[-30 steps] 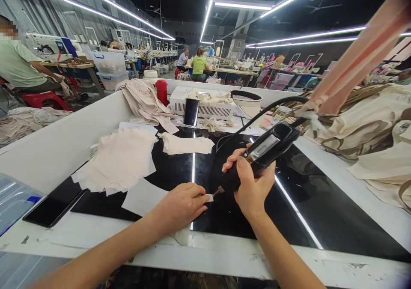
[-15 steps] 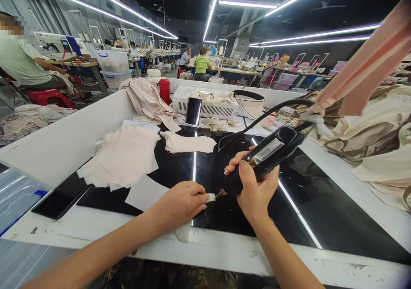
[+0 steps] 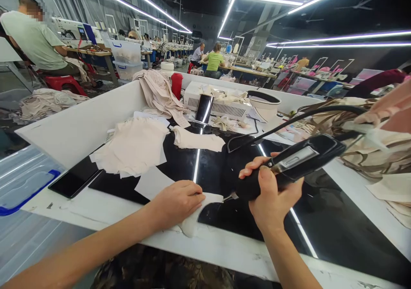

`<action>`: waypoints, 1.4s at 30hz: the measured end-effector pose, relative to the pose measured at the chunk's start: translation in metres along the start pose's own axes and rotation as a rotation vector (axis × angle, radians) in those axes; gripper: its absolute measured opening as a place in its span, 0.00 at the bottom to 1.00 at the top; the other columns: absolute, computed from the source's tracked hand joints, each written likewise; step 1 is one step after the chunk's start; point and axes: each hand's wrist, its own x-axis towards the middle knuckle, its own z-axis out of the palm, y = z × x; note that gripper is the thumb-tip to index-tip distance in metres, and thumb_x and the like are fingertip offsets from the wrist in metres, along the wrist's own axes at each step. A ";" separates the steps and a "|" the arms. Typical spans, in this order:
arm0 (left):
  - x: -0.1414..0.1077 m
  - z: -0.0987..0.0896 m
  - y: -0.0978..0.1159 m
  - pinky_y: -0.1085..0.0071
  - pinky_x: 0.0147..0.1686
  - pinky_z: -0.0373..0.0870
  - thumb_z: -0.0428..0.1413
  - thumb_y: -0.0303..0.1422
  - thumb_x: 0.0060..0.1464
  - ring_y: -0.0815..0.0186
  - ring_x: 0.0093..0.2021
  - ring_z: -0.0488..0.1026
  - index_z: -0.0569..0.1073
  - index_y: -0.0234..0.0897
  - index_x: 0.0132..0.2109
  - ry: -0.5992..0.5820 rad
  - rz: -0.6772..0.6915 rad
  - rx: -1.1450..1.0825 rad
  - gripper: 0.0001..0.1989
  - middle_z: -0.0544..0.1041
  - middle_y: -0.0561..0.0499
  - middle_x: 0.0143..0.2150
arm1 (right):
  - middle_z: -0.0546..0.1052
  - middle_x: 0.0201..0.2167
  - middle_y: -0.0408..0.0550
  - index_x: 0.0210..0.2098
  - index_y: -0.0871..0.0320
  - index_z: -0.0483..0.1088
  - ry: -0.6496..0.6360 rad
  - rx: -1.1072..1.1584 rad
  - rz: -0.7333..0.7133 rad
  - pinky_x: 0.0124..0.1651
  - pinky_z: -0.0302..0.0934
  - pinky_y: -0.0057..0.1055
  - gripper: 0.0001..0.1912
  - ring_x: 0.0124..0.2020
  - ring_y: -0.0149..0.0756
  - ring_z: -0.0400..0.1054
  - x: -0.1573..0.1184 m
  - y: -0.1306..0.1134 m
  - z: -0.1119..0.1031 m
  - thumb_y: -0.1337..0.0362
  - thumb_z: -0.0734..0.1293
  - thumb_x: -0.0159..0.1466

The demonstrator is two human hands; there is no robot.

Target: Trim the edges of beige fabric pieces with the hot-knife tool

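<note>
My left hand (image 3: pixel 180 205) is closed in a pinch on a pale cream fabric piece (image 3: pixel 212 198) over the table's front edge. A rounded end of that piece hangs down below my fingers onto the white edge. In my right hand (image 3: pixel 272 199) is a black corded electric hand tool (image 3: pixel 297 158) with a metal plate on its side. Its thin metal tip (image 3: pixel 231 196) points left and meets or nearly meets the fabric's right end; I cannot tell whether they touch. To the left lies a stack of cream fabric pieces (image 3: pixel 135 145). A smaller strip stack (image 3: pixel 199 140) lies beyond my hands.
A black glossy sheet (image 3: pixel 337 203) covers the table, with a phone (image 3: pixel 75 180) at left. At the back stand a white vented box (image 3: pixel 221 105), a dark upright phone (image 3: pixel 204 108) and a red cup (image 3: pixel 176 85). The tool's cable (image 3: pixel 289 120) arcs right; fabric heaps (image 3: pixel 391 190) lie there.
The view has swung left. More of the fabric piece now shows beyond my left fingers, with the tool's tip at its right end. Both hands keep their hold. A dark sleeve has appeared at far right.
</note>
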 end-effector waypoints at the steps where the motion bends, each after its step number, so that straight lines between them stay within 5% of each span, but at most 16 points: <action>1: 0.000 0.001 0.000 0.63 0.51 0.80 0.50 0.25 0.75 0.60 0.47 0.78 0.77 0.32 0.50 0.002 -0.001 0.001 0.10 0.79 0.45 0.47 | 0.78 0.30 0.37 0.47 0.52 0.68 0.000 0.000 -0.002 0.29 0.72 0.32 0.20 0.25 0.32 0.72 0.001 -0.001 0.001 0.61 0.79 0.61; 24: 0.001 -0.001 -0.001 0.62 0.50 0.80 0.50 0.24 0.74 0.61 0.45 0.77 0.76 0.33 0.51 -0.014 0.011 0.033 0.10 0.78 0.46 0.45 | 0.77 0.31 0.36 0.46 0.53 0.68 0.021 -0.035 -0.052 0.29 0.72 0.31 0.18 0.25 0.30 0.71 0.008 0.007 0.009 0.60 0.78 0.63; 31: 0.012 0.001 0.013 0.61 0.51 0.80 0.50 0.24 0.74 0.59 0.48 0.77 0.76 0.30 0.51 0.061 0.034 0.029 0.10 0.78 0.44 0.47 | 0.77 0.32 0.36 0.49 0.51 0.67 -0.016 -0.055 -0.060 0.30 0.70 0.32 0.18 0.25 0.30 0.71 0.005 0.007 0.008 0.63 0.76 0.65; 42: 0.016 0.024 0.015 0.62 0.42 0.81 0.52 0.21 0.70 0.57 0.42 0.75 0.75 0.32 0.49 -0.083 -0.007 0.059 0.09 0.76 0.46 0.42 | 0.78 0.32 0.35 0.47 0.51 0.67 -0.007 -0.050 -0.057 0.29 0.71 0.31 0.16 0.25 0.30 0.71 0.005 0.007 0.008 0.66 0.75 0.65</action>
